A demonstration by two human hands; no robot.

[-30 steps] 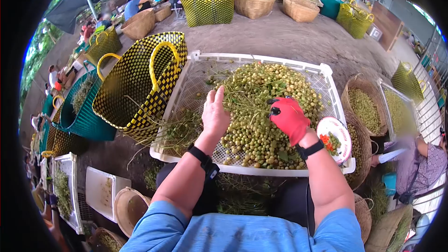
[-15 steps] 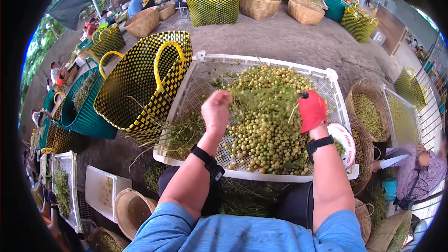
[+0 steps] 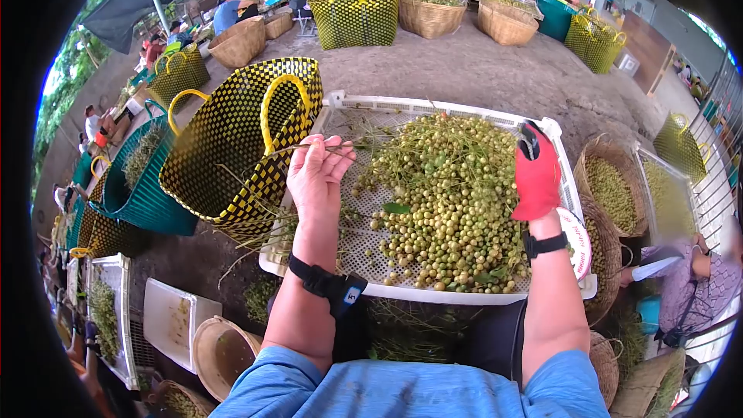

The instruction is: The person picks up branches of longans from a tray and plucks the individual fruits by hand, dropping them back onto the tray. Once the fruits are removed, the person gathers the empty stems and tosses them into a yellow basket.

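Note:
A white perforated tray (image 3: 464, 296) lies before me, holding a heap of round yellow-green fruits (image 3: 445, 217) with thin stems among them. My left hand (image 3: 319, 174), bare, is over the tray's left side, its thumb and fingertips closed on a thin stem (image 3: 360, 145) that reaches right toward the heap. My right hand (image 3: 538, 174), in a red glove with black at the fingertips, is at the heap's right edge. Its fingers are bent, and what lies under them is hidden. Loose stems (image 3: 271, 220) hang over the tray's left edge.
A yellow-and-black woven basket (image 3: 224, 139) stands left of the tray, a teal basket (image 3: 139, 178) beyond it. Fruit baskets (image 3: 611, 186) and a seated person (image 3: 685, 279) are at the right. A white bin (image 3: 170, 321) is lower left. More people and baskets are behind.
My left hand has moved left and up, away from the heap, with a stem now clearly visible in its fingers. My right hand has shifted slightly right.

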